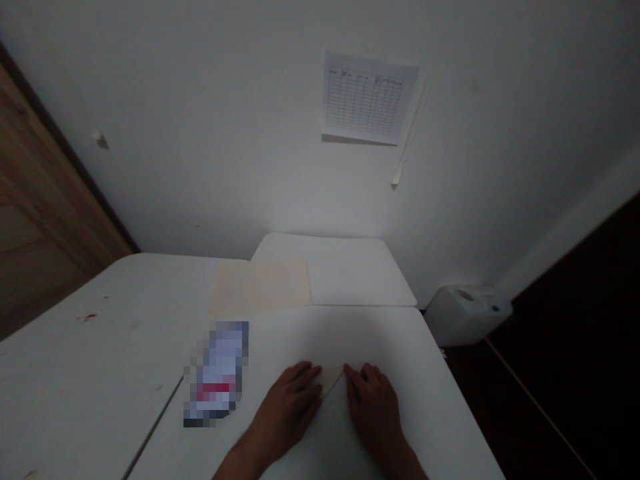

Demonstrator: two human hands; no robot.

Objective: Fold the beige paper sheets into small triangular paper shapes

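My left hand [290,410] lies flat on the white table [415,393], fingers stretched forward and pressing on a small pale folded piece of paper [330,380]. My right hand [373,410] lies flat just to the right of it, its fingertips touching the paper's right edge. The paper shows as a small angled flap between the two hands; the rest of it is hidden under them. Both hands are spread and hold nothing.
A blurred-out rectangular item [217,373] lies left of my left hand. A cream sheet [263,287] rests farther back. A second white tabletop [340,270] meets the wall. A printed chart [367,100] hangs on the wall. A white container [467,313] stands on the floor at right.
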